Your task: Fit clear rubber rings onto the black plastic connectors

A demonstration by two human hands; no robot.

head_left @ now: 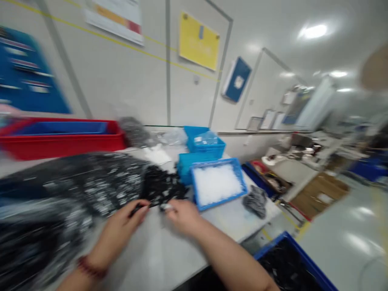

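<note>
Head view: the left hand [118,228] closes thumb and fingers on a black part [137,209]; the right hand [184,216] pinches a small pale part [167,206]. The black pile [162,184] and blue tray [223,201] sit nearby, probably for short reach.

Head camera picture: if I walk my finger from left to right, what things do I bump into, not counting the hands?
Red bin → pile of small black pieces → blue tray of white stuff → crumpled gray cloth → brown cardboard.
</note>
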